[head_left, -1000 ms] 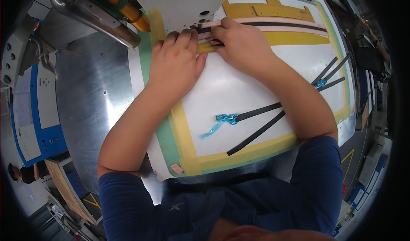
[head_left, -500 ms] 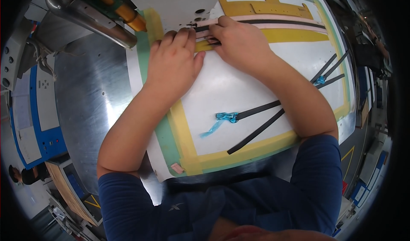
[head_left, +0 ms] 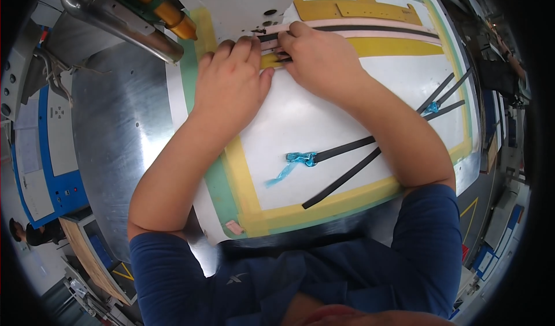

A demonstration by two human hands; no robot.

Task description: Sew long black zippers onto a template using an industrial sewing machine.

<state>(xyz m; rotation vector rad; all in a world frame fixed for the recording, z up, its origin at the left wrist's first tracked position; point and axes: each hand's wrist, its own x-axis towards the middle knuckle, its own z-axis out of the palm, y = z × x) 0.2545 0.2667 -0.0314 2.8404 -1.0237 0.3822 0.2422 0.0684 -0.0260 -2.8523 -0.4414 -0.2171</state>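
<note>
My left hand (head_left: 230, 86) lies palm down at the left end of the long strips, its fingers stretched out over them and the thumb apart. Just to its right, my right hand (head_left: 324, 54) is closed with bent fingers on a black strip (head_left: 378, 30) that runs between pink bands (head_left: 399, 36). Small dark ends show under its fingertips, partly hidden. A mustard-yellow flat piece (head_left: 399, 47) lies along the near side of the bands. Nearer to me, loose black straps (head_left: 341, 178) rest on the white board (head_left: 324, 118), one with a blue-wrapped metal fitting (head_left: 302, 158).
Beyond the strips lies a yellow template (head_left: 376, 11). A second blue-wrapped fitting (head_left: 430, 107) with black straps is at the right. A metal tube (head_left: 124, 28) and an orange cylinder (head_left: 173, 19) overhang the upper left, beside a grey machine part (head_left: 231, 2). Yellow tape (head_left: 248, 181) borders the board.
The whole view has slid slightly left. Both hands keep almost the same place on the strips.
</note>
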